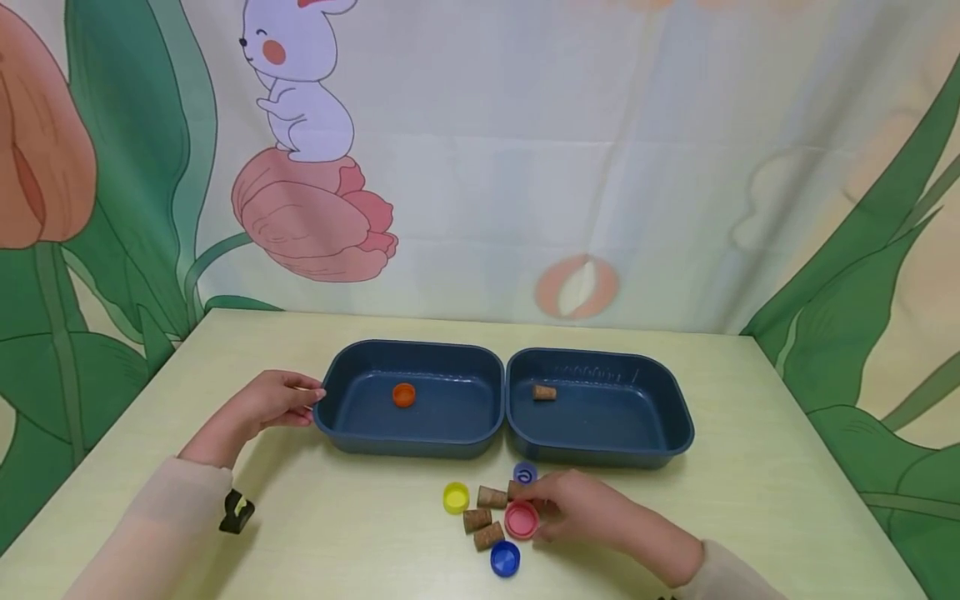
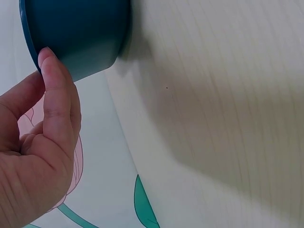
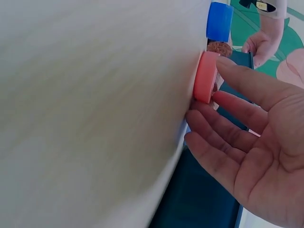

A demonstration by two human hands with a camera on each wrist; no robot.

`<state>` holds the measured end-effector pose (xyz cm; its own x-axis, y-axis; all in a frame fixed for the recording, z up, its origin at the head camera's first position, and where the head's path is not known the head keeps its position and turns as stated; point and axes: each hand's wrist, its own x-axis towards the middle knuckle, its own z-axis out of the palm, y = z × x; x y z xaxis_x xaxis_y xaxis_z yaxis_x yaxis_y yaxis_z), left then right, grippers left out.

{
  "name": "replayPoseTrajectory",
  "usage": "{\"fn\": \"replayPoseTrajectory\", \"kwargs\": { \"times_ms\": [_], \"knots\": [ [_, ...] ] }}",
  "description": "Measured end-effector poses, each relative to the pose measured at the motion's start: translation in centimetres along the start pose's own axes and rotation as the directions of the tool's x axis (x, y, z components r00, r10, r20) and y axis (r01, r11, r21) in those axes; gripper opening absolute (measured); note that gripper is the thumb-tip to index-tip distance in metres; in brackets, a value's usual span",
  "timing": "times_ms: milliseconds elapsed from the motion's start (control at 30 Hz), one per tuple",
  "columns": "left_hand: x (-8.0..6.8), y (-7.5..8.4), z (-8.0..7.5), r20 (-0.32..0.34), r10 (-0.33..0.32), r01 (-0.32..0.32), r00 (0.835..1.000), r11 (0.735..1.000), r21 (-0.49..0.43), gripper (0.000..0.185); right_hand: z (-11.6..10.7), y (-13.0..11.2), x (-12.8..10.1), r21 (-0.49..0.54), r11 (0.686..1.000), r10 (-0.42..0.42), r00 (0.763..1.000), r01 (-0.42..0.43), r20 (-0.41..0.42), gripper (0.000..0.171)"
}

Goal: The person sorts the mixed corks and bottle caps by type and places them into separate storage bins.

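Observation:
My left hand (image 1: 281, 400) pinches the left end rim of a dark blue tray (image 1: 408, 447), thumb at the rim and fingers beneath, as the left wrist view also shows. Inside that tray lies an orange bottle cap (image 1: 403, 395). My right hand (image 1: 581, 510) is at a pink bottle cap (image 1: 522, 520) lying on the table, thumb and index fingertips right at its edge; I cannot tell whether they pinch it. Several corks (image 1: 489, 536) lie beside this cap, one partly hidden by my fingers. Around them are a yellow cap (image 1: 455, 497), a blue cap (image 1: 505, 558) and a purplish-blue cap (image 1: 525, 473).
A second dark blue tray (image 1: 600, 454) adjoins the first on the right, with one cork (image 1: 544, 392) in it. Both stand on a pale wood-grain table (image 1: 352, 533). Behind the table hangs a printed cloth (image 1: 480, 167) with a rabbit and flowers.

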<state>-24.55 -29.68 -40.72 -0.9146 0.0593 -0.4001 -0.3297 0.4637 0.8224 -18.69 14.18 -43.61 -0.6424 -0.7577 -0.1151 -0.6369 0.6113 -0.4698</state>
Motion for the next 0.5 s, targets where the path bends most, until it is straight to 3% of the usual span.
{"fn": "replayPoseTrajectory", "kwargs": {
  "times_ms": [500],
  "knots": [
    [-0.04, 0.10, 0.01, -0.005, -0.002, 0.002, 1.000, 1.000, 0.005, 0.049, 0.07, -0.50, 0.56, -0.062, 0.998, -0.006, 1.000, 0.006, 0.003, 0.036]
  ]
}}
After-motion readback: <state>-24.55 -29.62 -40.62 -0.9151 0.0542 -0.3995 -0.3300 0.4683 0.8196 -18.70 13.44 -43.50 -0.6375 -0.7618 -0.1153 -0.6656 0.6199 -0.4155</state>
